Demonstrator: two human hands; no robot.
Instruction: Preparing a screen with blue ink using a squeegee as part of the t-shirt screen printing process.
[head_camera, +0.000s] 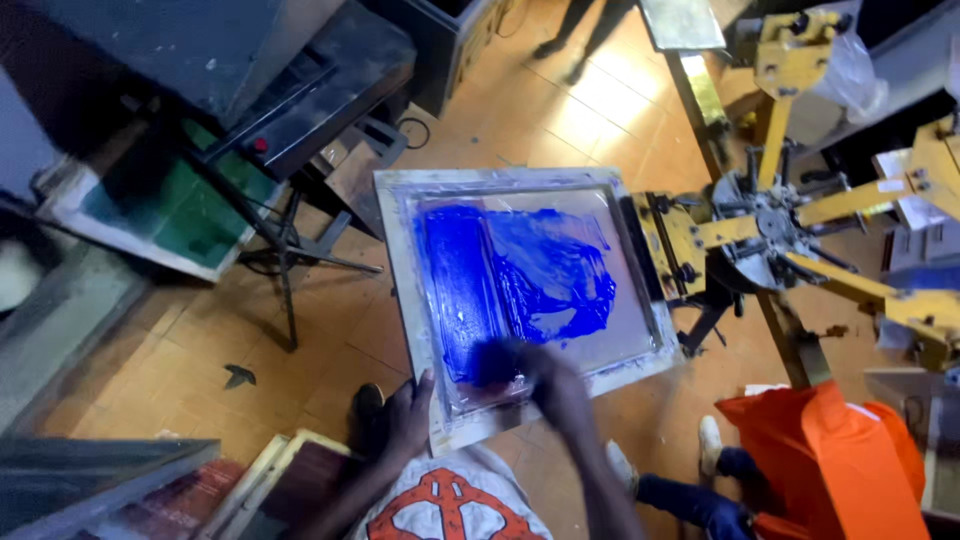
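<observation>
Here, left hand (408, 415) in a narrow grip on the screen frame (398, 260), blurred right hand (555, 385) over blue ink (520, 275), grip unclear.

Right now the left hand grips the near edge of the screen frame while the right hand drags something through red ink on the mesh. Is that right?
Not quite: the ink is blue, not red, as the head view shows. The rest holds: the left hand grips the near edge of the screen frame while the right hand drags something, blurred by motion, through the ink on the mesh.
</observation>
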